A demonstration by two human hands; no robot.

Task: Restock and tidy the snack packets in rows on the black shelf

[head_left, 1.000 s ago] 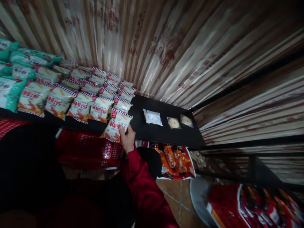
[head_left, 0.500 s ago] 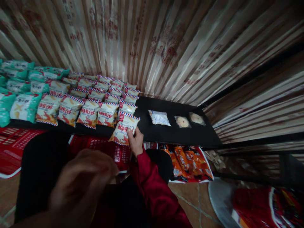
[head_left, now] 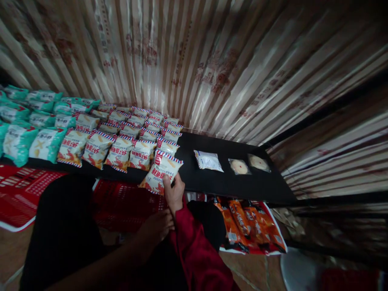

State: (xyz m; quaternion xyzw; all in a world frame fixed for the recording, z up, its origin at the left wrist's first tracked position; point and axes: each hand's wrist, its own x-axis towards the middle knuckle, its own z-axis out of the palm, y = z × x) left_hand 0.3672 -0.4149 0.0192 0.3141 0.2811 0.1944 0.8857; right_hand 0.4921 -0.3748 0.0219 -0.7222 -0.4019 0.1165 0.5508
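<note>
I'm clamping my right hand (head_left: pixel 175 194) around the side of a snack bag (head_left: pixel 161 171) by the tabletop (head_left: pixel 209 182), probably so its print is showing; I can't tell whether my left hand (head_left: pixel 158 227) is gripping.

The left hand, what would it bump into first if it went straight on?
The left hand would probably bump the red right sleeve first, but the dark makes depth unclear.

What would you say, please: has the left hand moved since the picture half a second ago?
Yes: judged against the red basket below the shelf, the left hand has moved rightward, toward the right sleeve.
</note>
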